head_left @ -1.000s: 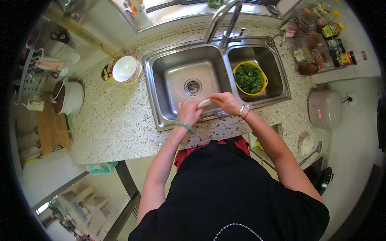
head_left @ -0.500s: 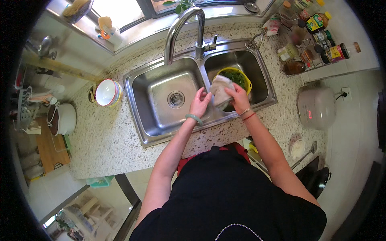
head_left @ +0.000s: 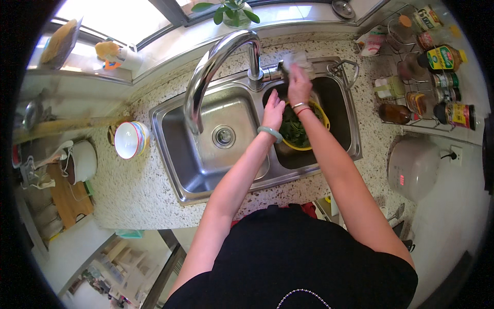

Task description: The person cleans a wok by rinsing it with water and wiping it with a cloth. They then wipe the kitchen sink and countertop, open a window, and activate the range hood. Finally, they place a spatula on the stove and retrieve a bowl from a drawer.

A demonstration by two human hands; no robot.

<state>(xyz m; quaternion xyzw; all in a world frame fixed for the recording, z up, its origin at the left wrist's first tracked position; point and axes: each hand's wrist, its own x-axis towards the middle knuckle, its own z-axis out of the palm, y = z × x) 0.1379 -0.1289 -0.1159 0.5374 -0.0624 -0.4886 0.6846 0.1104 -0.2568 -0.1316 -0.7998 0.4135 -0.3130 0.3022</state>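
My right hand [head_left: 299,86] presses a white cloth [head_left: 295,59] against the back rim of the steel double sink [head_left: 170,154], just right of the base of the tall curved faucet [head_left: 206,77]. My left hand [head_left: 274,109], a pale green bangle on its wrist, holds nothing and hovers over the divider between the basins. Below both hands, a yellow colander of leafy greens [head_left: 301,135] sits in the right basin. The left basin holds nothing but its drain [head_left: 224,136].
A stack of colourful bowls [head_left: 131,139] stands on the speckled counter to the left of the sink. Further left are a white pot [head_left: 82,160] and a wooden board [head_left: 68,198]. A wire rack of bottles [head_left: 437,77] and a white rice cooker [head_left: 414,167] stand on the right. A potted plant [head_left: 234,11] sits on the windowsill.
Both hands moved from the sink's front edge to its back. The right hand carried the cloth up to the faucet base, and the left hand let go of it.
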